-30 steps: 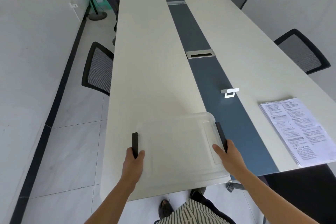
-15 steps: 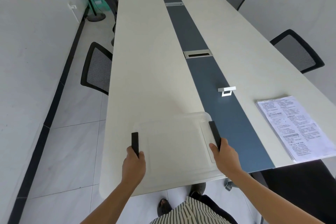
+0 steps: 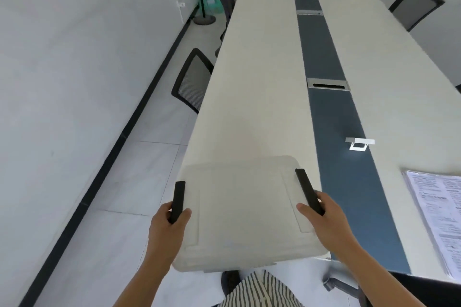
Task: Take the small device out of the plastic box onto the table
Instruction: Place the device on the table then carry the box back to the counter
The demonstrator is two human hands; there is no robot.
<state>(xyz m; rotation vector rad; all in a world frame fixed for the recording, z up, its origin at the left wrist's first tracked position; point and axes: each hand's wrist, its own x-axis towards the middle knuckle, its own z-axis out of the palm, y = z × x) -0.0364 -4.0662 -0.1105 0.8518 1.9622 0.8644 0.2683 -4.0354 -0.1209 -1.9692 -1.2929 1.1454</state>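
I have the plastic box point(image 3: 249, 209) by both its black latches, my left hand point(image 3: 169, 225) closed round the left latch point(image 3: 177, 200) and my right hand point(image 3: 324, 217) closed round the right latch point(image 3: 309, 190). Against a second ago the box has slid towards me, so its near edge now overhangs the near end of the tabletop point(image 3: 254, 97), where before it sat farther in. The lid is on and cloudy; I cannot see the small device, so I take it to be inside, though I cannot tell. My judgement is that I am only settling the box, and the latches must be flipped next. Right of the box lie printed sheets point(image 3: 439, 217).
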